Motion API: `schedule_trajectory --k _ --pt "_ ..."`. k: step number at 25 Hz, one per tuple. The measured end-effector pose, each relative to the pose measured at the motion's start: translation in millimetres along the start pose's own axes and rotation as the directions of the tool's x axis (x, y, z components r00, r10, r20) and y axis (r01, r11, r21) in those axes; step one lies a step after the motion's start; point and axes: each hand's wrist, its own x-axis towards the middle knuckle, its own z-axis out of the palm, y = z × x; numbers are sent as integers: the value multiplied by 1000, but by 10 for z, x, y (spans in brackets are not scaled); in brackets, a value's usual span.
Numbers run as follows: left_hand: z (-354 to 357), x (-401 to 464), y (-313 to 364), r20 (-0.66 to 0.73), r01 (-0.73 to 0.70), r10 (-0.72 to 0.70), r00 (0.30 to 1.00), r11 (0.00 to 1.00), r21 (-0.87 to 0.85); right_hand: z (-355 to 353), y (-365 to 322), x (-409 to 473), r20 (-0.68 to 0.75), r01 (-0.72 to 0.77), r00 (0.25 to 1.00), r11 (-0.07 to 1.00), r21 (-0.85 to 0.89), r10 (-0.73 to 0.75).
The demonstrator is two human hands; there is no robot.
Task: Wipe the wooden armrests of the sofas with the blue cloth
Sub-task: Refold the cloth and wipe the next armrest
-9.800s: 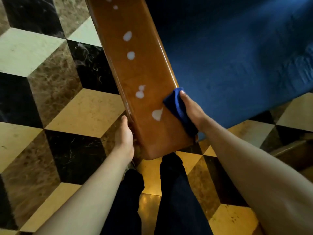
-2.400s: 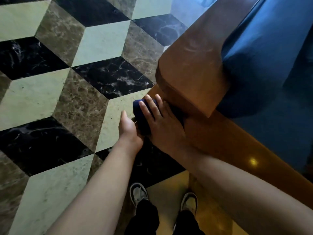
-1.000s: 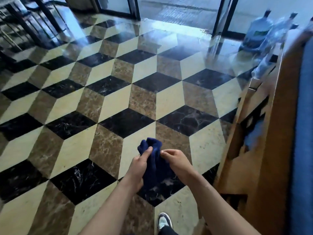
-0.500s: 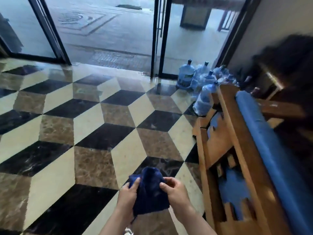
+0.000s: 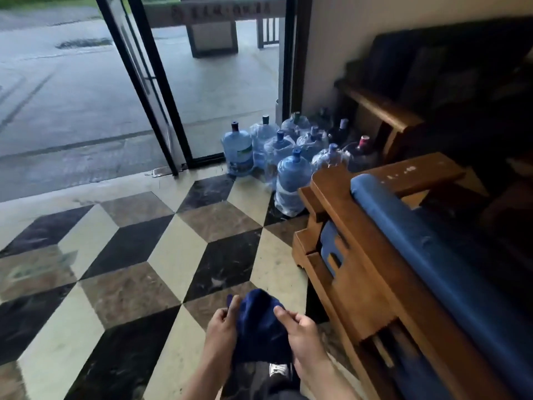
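I hold the dark blue cloth (image 5: 258, 330) bunched in front of me, low in the view. My left hand (image 5: 220, 332) grips its left side and my right hand (image 5: 301, 332) grips its right side. To my right runs the wooden back of a sofa (image 5: 354, 255) with a blue cushion (image 5: 418, 243). Its far wooden armrest (image 5: 415, 171) carries a few pale spots. A second dark sofa with a wooden armrest (image 5: 383, 106) stands against the wall behind it.
Several large blue water bottles (image 5: 291, 157) crowd the floor between the glass door (image 5: 150, 88) and the sofas. The cube-patterned marble floor (image 5: 144, 255) stretches out to my left and ahead.
I have left the wiped armrest and turned toward the door, walking along the sofa's back. Both hands took hold of the cloth and keep bunching it; the bottles and far armrest are nearer.
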Motion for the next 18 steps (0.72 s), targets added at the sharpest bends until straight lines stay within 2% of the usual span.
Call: schedule_trajectory --k 4,9,11,15,18 --pt "220 902 785 76 15 -31 997 980 200 373 -844 891 51 -20 998 999 -49 23" --pt "457 2078 1618 12 100 -101 995 993 54 877 -1699 1860 -18 81 996 995 -59 -82" --pt "615 2579 1819 27 126 -128 991 990 70 1054 -1955 2201 -47 121 991 990 -77 -125" --pt "1045 3710 2278 185 77 -109 977 982 173 1330 -2510 2940 -253 194 941 970 -145 -225" --pt "1436 4304 2666 317 29 -117 941 963 270 1383 -2864 3296 -482 165 852 979 -122 -203"
